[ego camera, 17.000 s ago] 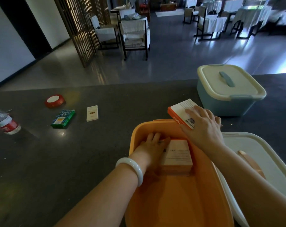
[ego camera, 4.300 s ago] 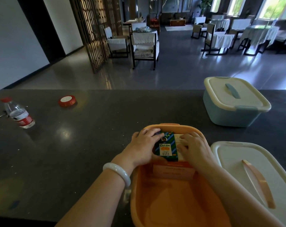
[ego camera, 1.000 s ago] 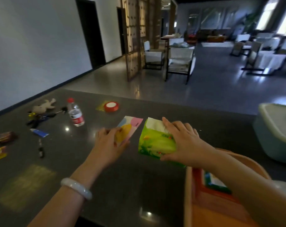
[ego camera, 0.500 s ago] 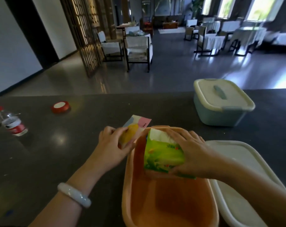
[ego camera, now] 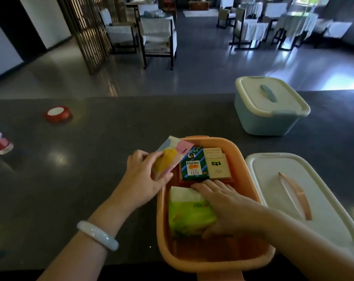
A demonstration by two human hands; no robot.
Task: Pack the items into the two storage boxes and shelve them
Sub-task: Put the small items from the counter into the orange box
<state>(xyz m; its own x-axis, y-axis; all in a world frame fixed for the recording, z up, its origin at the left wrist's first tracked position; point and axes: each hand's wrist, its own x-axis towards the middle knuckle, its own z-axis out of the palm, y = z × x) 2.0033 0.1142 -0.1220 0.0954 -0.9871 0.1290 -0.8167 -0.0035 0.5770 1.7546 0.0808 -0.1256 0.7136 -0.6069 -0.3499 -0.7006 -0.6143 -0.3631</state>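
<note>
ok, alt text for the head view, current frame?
Right hand presses a green tissue pack into an open orange box beside small cartons; left hand holds a pastel packet at its rim. A lidded blue box sits behind.

Single head view, looking forward and down, close over counter (ego camera: 74, 179); dining room beyond.

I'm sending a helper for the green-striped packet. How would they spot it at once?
Find the open orange box at the counter's near edge. At its far end lie two small boxes side by side; the striped packet is the left one, marked "Golden", beside a plain cream box.
</note>
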